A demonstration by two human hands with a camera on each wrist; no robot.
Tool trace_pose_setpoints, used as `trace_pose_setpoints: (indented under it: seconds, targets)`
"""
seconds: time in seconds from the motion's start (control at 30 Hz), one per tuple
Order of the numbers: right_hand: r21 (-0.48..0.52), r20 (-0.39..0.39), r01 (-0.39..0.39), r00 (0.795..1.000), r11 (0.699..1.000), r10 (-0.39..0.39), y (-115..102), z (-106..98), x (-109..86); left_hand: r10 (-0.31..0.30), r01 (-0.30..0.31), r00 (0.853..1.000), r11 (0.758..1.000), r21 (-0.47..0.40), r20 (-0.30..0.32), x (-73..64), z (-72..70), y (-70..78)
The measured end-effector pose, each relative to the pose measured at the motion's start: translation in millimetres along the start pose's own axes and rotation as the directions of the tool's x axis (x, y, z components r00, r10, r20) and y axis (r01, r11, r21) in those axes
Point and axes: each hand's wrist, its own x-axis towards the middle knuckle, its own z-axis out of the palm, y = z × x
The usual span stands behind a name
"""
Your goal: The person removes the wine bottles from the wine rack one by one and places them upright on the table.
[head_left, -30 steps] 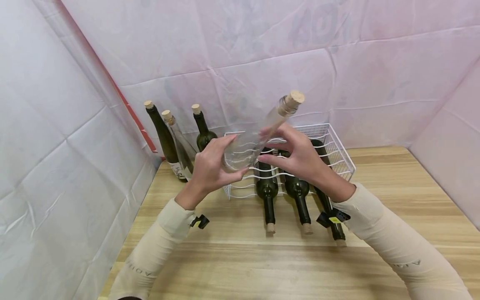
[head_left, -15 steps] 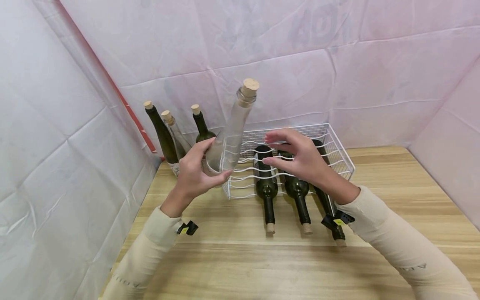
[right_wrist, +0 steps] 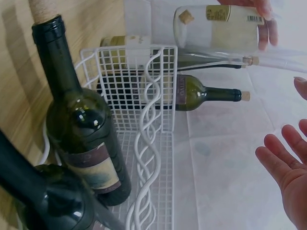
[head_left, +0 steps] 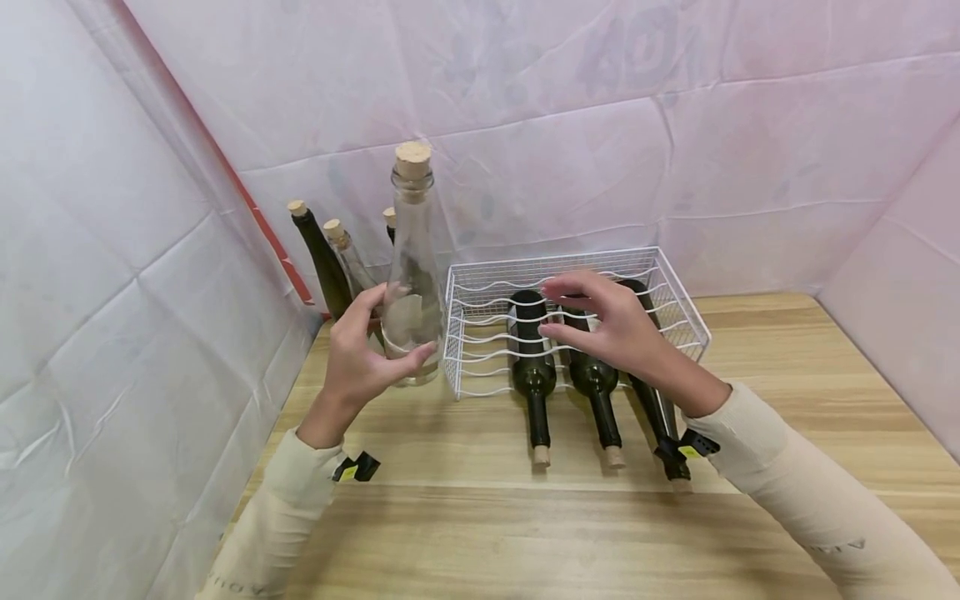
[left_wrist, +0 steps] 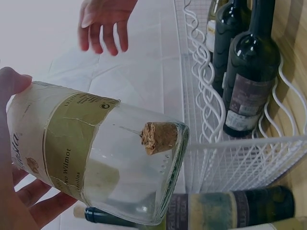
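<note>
My left hand (head_left: 356, 350) grips a clear glass bottle (head_left: 414, 250) around its lower body, nearly upright beside the rack's left end. A cork stopper (head_left: 413, 158) plugs its mouth. In the left wrist view, the bottle has a cream and olive label (left_wrist: 72, 143), and a loose cork piece (left_wrist: 160, 138) lies inside near the base. My right hand (head_left: 611, 321), fingers relaxed and holding nothing, hovers over the white wire rack (head_left: 678, 304). Below it, dark green corked bottles (head_left: 534, 379) lie in the rack, necks toward me; the hand partly hides them.
At the back left stand a tall green bottle (head_left: 324, 262), a clear corked bottle (head_left: 354, 260) and another dark bottle, mostly hidden behind the held one; its cork (head_left: 390, 216) shows. The wooden table (head_left: 480, 533) meets hanging white sheets (head_left: 555, 183) behind and at both sides.
My left hand has carried the clear bottle leftward off the rack and turned it from slanted to nearly upright. My right hand has let go of it and stays over the rack.
</note>
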Motion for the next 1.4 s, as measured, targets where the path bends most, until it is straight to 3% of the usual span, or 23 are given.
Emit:
trace_pose_setpoints:
  seconds: [0.27,0.63,0.97,1.13,1.4]
  targets:
    - [-0.092,0.025,-0.005,1.0,0.996,0.008,4,-7,-9.8,-0.088,0.089,0.996,0.993,0.072,-0.013,-10.8,-12.6,-6.7]
    - [-0.271,0.057,0.005,0.998,0.963,0.011,15,-18,-30.4,-0.204,0.205,0.979,0.978,0.045,-0.018,-31.3,-27.6,-21.2]
    - [-0.305,0.059,0.057,0.997,0.951,-0.04,23,-27,-45.2,-0.236,0.238,0.971,0.968,0.075,-0.039,-48.1,-40.7,-32.0]
    - [-0.353,0.055,0.026,0.998,0.935,-0.007,24,-35,-52.7,-0.301,0.304,0.952,0.948,0.097,-0.046,-56.8,-45.1,-34.9]
    - [-0.418,-0.002,0.011,1.0,0.908,-0.013,32,-50,-64.1,-0.428,0.428,0.903,0.89,0.159,-0.037,-71.4,-52.2,-45.8]
